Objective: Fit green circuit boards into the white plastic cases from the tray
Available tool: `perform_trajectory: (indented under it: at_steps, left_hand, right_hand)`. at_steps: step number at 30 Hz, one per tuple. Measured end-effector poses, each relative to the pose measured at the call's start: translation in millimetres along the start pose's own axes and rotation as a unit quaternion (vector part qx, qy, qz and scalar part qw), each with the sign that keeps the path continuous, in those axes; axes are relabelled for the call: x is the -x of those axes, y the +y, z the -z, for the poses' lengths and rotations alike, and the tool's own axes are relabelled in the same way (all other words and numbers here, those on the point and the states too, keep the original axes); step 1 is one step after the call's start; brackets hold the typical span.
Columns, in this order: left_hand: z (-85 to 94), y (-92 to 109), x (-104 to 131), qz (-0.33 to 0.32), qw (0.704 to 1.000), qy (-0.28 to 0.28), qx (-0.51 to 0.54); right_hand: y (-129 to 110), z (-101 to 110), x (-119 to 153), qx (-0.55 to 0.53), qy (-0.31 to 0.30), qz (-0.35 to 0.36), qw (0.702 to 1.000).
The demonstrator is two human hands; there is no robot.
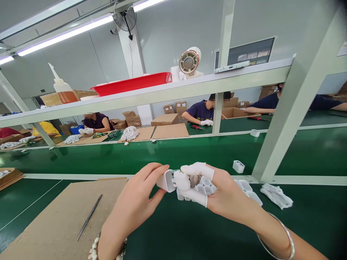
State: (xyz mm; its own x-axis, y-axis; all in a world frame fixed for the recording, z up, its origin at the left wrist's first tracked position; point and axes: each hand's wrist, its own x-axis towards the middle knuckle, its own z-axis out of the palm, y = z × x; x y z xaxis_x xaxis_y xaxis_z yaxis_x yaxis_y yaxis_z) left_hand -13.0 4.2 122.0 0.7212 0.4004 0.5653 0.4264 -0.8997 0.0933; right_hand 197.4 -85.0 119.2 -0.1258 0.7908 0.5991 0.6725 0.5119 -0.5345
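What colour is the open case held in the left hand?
White; the case shows in the head view.

The right hand [221,186] hides some white casings [245,185] from me; the near-left beaded bracelet [94,250] is cut off.

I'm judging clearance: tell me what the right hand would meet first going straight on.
Carrying the white piece, the right hand would likely first meet the white cup in the left hand; any gap is unclear.
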Motion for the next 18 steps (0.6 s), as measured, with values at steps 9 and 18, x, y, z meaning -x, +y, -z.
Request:
perform_trajectory:
  at_steps: [9,18]
  left_hand:
    - [0.5,2.5,0.5,-0.002,1.0,0.001,-0.022]
    - [-0.5,2.5,0.6,-0.012,0.999,0.01,-0.039]
  right_hand:
    - [0.0,-4.1,1.0,0.042,0.015,0.032,0.998]
    - [2.1,-6.1,3.2,0.083,0.027,0.052,0.995]
